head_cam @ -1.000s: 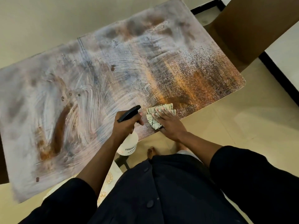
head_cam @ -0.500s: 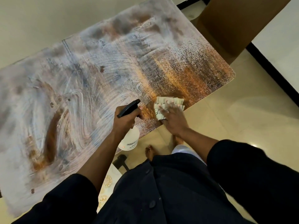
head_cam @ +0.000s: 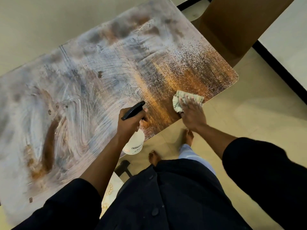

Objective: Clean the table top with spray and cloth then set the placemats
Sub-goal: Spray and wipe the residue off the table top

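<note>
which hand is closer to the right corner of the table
Right. The right hand presses the cloth on the table just short of that corner; the left hand grips the spray bottle farther left.

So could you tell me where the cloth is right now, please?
The cloth lies under the right hand at the table top's near-right edge, right of the spray bottle.

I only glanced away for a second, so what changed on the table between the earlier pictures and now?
The right hand slid the cloth along the table's near edge toward the right corner, pressing it flat with straight fingers, into the speckled wet patch. The left hand kept its grip on the spray bottle, held over the near edge much as before. Nothing was picked up or let go.
</note>
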Demonstrator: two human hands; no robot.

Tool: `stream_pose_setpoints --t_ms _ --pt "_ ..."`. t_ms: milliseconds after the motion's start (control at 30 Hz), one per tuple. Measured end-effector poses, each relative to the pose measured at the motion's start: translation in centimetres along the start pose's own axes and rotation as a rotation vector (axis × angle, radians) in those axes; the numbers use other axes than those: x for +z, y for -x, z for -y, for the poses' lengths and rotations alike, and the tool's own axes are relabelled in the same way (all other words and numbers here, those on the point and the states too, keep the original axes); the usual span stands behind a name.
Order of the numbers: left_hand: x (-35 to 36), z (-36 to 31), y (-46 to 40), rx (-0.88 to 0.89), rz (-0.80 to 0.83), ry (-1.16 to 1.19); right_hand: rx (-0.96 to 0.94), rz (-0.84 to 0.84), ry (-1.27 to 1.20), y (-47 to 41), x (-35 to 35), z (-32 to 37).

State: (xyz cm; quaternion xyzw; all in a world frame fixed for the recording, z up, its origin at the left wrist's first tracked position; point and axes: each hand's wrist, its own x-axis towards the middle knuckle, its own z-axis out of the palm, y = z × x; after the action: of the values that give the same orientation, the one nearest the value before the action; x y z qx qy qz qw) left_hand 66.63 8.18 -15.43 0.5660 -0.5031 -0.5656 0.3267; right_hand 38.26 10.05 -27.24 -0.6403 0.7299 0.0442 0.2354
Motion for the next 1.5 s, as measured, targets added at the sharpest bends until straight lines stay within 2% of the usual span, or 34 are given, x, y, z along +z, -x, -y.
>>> stream_pose_setpoints --t_ms 100,233,300,433,567,633,800,900,1033,1267,1367,1500 --pt "1.1 -0.6 -0.5 -0.002 -0.014 -0.014 0.07 0.005 -0.002 -2.3 -2.0 -4.2" --pt "2.9 -1.4 -1.5 -0.012 -0.04 -0.019 0.048 0.011 -0.035 -2.8 -2.8 -4.6" --pt "4.1 -1.9 -2.3 -0.008 -0.046 -0.015 -0.029 0.025 0.011 -1.8 -2.0 -3.3" --pt "7.3 -3.1 -4.0 0.007 -0.051 0.019 -0.306 0.106 0.091 0.3 0.2 -1.2" --pt "10.6 -3.7 -5.6 -0.016 -0.03 0.035 -0.394 0.12 0.071 -0.4 0.0 -3.0" --pt "12.0 -4.2 -6.2 -0.012 -0.001 0.044 -0.333 0.102 0.025 -1.3 -0.9 -5.0" --pt "15.1 -6.0 -7.5 -0.016 0.025 0.04 0.051 -0.082 -0.06 -5.4 -5.1 -13.3" --pt "16.7 -6.3 -8.3 -0.03 0.008 -0.003 0.167 -0.061 -0.076 -8.0 -7.3 -18.6" --pt "18.4 -6.7 -9.3 -0.043 0.005 -0.002 0.121 -0.064 -0.058 -8.5 -7.4 -19.3" --pt "20.8 -8.1 -10.8 -0.034 -0.015 -0.022 -0.036 -0.064 -0.073 -5.6 -5.8 -14.6" --pt "21.2 -8.5 -11.1 -0.031 -0.019 -0.027 -0.055 -0.093 -0.097 -6.1 -6.2 -15.7" --pt "21.8 -9.0 -11.3 -0.018 -0.033 -0.029 -0.212 -0.069 0.064 -6.9 -7.3 -17.9"
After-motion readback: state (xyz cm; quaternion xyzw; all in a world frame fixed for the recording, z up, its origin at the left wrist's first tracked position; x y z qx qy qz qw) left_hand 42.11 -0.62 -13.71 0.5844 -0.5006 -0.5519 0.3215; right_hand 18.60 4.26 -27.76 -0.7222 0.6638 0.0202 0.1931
